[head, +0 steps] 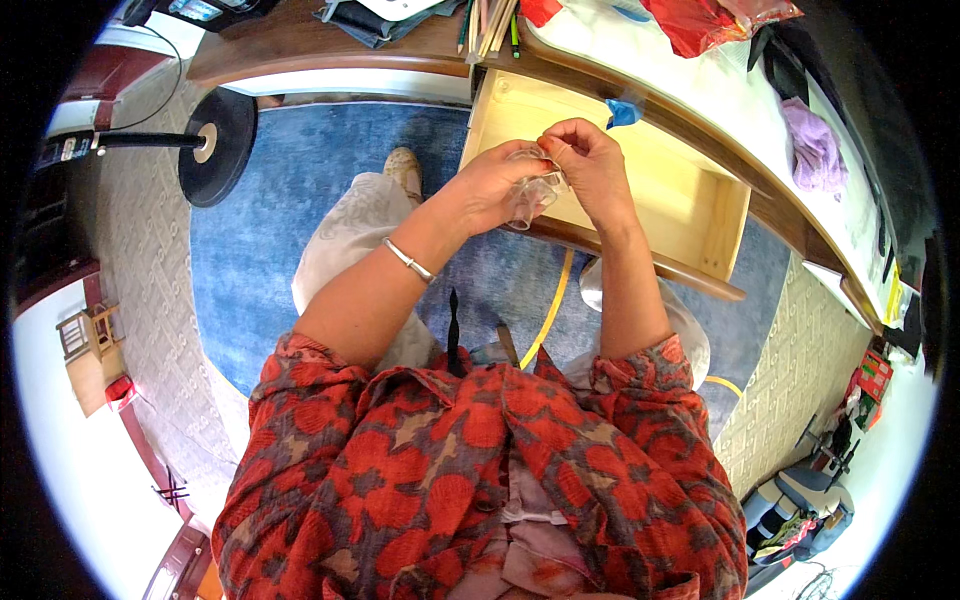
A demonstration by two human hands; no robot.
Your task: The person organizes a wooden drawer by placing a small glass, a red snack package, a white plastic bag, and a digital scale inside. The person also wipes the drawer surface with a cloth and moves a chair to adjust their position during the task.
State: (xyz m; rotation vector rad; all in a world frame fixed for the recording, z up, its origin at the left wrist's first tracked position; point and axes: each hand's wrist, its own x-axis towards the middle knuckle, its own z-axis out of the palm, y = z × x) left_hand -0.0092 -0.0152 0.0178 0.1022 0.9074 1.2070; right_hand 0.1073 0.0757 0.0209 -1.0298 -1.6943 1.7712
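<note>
My left hand (495, 186), with a silver bangle (409, 259) on its wrist, holds a crumpled piece of clear plastic (531, 196) that looks like a roll of tape or film. The fingertips of my right hand (596, 169) pinch the upper edge of that plastic, close beside the left thumb. Both hands are raised over the front of a pulled-out wooden drawer (660, 202). A small blue scrap (624, 112) hangs at the drawer's back, under the table edge. The palm side of the left hand is partly hidden.
Pencils and sticks (491, 30) lie on the wooden tabletop (337, 45), near dark folded cloth (382, 26). A purple cloth (814, 146) and red packaging (694, 26) rest on the white cover at right. Below are a blue rug (315, 157) and a round black stand base (217, 146).
</note>
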